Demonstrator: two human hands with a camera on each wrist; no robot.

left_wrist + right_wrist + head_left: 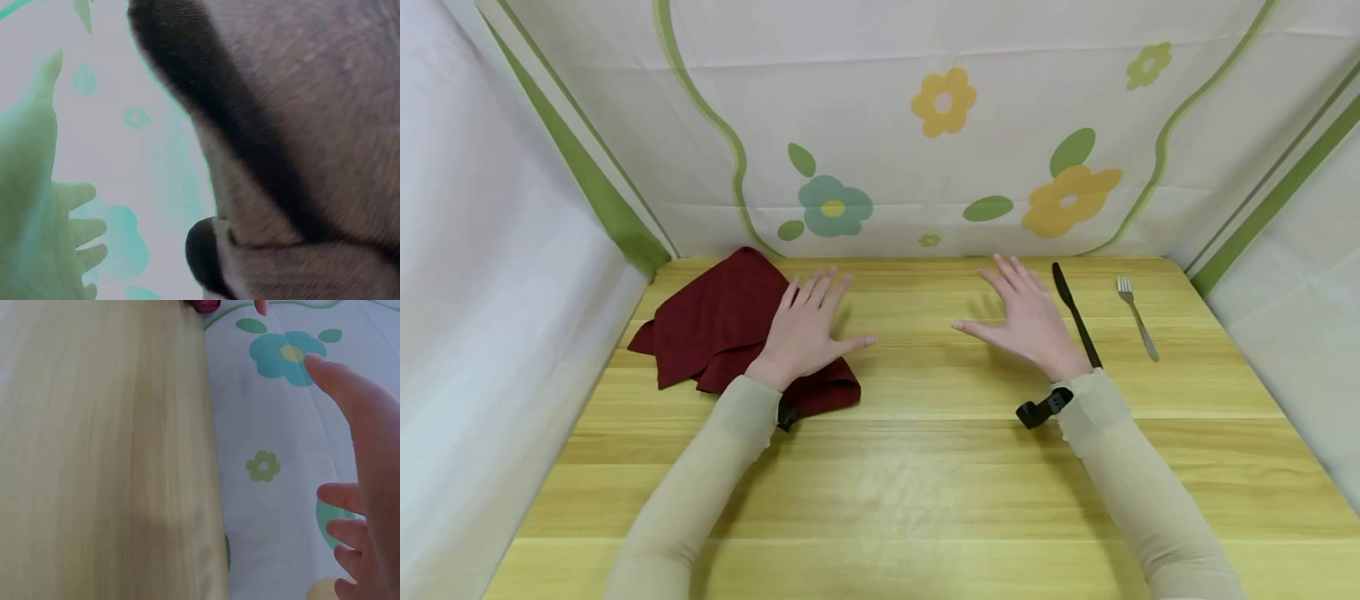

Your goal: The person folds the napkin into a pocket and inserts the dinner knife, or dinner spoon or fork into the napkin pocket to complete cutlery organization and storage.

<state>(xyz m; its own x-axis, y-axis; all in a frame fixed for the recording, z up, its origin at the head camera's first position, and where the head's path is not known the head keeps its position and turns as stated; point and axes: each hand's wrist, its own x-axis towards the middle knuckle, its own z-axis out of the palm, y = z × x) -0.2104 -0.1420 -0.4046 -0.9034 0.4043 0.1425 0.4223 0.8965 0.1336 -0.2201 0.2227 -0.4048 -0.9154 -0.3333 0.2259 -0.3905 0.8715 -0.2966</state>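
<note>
your left hand [805, 333] flat on maroon napkin [715, 321], fingers apart | your right hand [1028, 321] spread, holds nothing | black knife [1075, 312] just beside its fingers, fork [1137, 317] farther out

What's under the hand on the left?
Part of the left hand lies over a dark red cloth on the wooden table. Whatever lies beneath the cloth is hidden.

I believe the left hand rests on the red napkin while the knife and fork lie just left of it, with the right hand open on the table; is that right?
Not quite. The knife and fork lie right of the right hand, not left of the napkin. The head view shows this. The left hand does rest on the napkin, and the right hand is open on the table.
</note>
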